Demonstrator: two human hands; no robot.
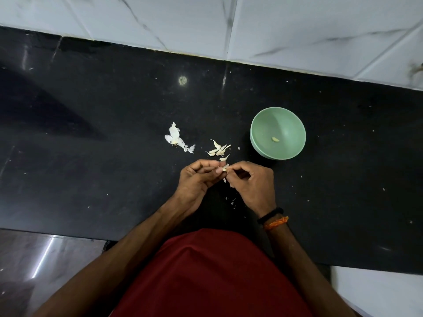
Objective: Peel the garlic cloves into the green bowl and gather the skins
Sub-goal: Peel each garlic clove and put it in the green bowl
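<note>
Both hands meet just over the near part of the dark surface [96,170], and the clove [225,168] being worked sits between them: the left hand [196,177] pinches it between thumb and curled fingers to steady it, while the right hand [251,181] pinches at its far end, apparently pulling skin away. Held low and close to the body like this, loose flakes drop straight down, which would explain the few small skin bits [231,202] lying on the surface under the wrists. The bowl [258,143] stands to the right of the hands and a little beyond them, near the right hand, probably so a finished clove can be dropped in with a short reach; one peeled clove [275,139] lies in it. Just beyond the hands lies a small pile of unpeeled cloves [218,149], about six, though they overlap and the count is unsure. To the left of that pile sits one cluster of papery white skins [176,138], kept apart from the cloves. By my judgement the task is early: one done, one in hand, the skins not yet gathered.
</note>
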